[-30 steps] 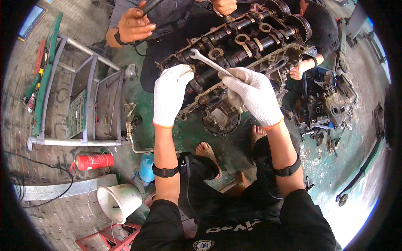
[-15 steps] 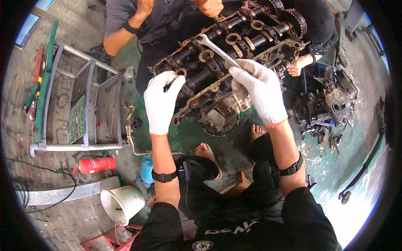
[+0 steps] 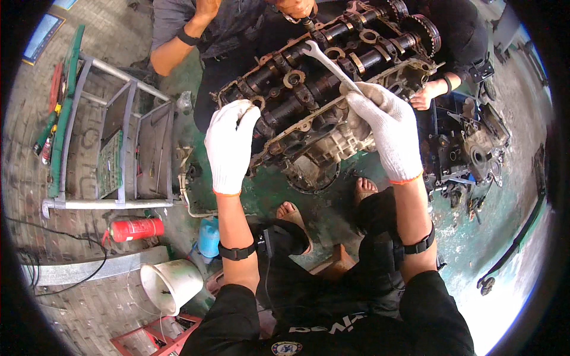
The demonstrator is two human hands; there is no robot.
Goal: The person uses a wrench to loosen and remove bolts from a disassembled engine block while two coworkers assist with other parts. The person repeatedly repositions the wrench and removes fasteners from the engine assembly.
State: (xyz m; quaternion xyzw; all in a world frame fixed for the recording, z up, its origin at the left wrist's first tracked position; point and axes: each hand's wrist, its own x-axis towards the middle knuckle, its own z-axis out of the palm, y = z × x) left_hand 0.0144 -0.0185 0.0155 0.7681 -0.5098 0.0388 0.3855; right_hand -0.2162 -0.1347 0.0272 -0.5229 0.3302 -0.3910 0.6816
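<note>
My right hand [image 3: 386, 124], in a white knitted glove, grips an open-ended wrench [image 3: 326, 59] near one end, its jaw pointing up and left over a dark engine cylinder head [image 3: 320, 86] with two camshafts and toothed wheels. My left hand [image 3: 230, 142], gloved the same way, has its fingers pinched at the head's near-left end; whatever is between them is too small to make out. Across the head, another person in grey has one hand [image 3: 297, 9] at its far edge and the other raised. A further hand [image 3: 423, 95] is at the right.
Dark engine parts [image 3: 457, 148] are piled at the right. At the left stand a metal rack [image 3: 119, 204] with tools, a red fire extinguisher [image 3: 133, 229], a blue container [image 3: 209, 234] and a white bucket [image 3: 172, 285]. My sandalled feet [image 3: 291, 219] are below the head.
My right hand and the wrench have moved rightward, the jaw higher than a second ago. My left hand has shifted slightly left. The other person's raised hand has moved up, mostly out of view.
</note>
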